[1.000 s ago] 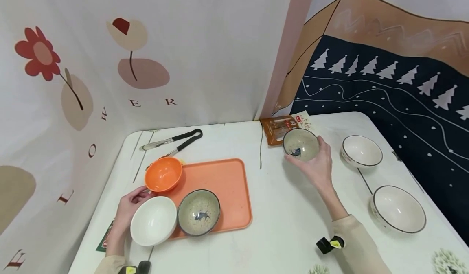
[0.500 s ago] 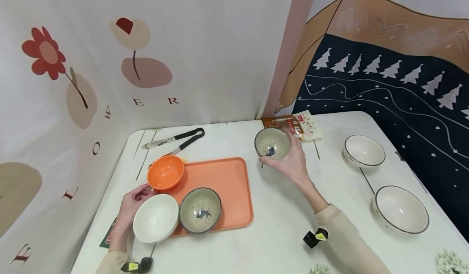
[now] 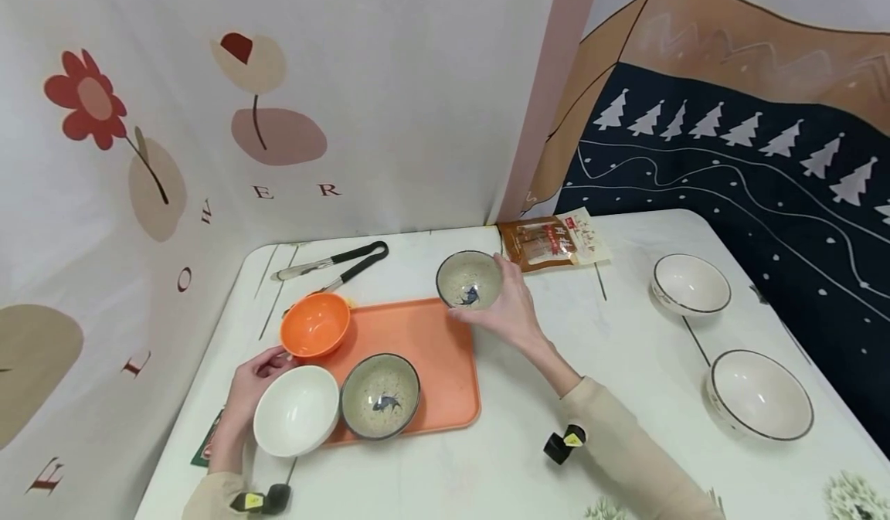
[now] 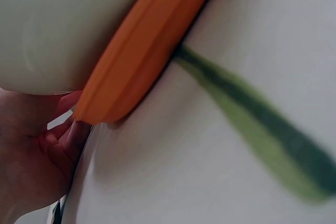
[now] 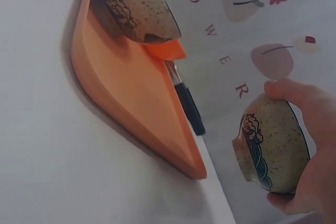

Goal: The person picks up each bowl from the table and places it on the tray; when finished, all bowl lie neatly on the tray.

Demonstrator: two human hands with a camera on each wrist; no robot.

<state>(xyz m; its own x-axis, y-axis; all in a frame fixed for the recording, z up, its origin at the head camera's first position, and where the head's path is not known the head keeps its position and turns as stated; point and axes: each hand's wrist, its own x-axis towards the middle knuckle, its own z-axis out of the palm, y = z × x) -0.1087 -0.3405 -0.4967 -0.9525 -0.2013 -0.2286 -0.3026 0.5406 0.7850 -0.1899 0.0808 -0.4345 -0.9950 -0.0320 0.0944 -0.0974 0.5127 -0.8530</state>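
My right hand (image 3: 511, 307) holds a speckled grey-green bowl (image 3: 467, 282) by its rim, with a dark fish-like figure inside. It hangs above the tray's far right corner, and its patterned outer wall (image 5: 275, 145) shows in the right wrist view. At the left edge of the orange tray (image 3: 438, 381), my left hand (image 3: 253, 389) pinches the rim, its fingertips partly hidden by bowls. A matching speckled bowl (image 3: 380, 396), a white bowl (image 3: 297, 412) and an orange bowl (image 3: 316, 325) stand along the tray's left part.
Black-handled tongs (image 3: 348, 261) lie behind the orange bowl. A brown food packet (image 3: 549, 240) lies near the wall. Two white dark-rimmed bowls, a smaller one (image 3: 691, 284) and a larger one (image 3: 761, 395), stand at the right. A green packet (image 3: 207, 444) lies beside my left forearm.
My right hand has carried the speckled bowl leftward from over the brown packet to the tray's far right corner. The left hand has stayed at the tray's left edge.
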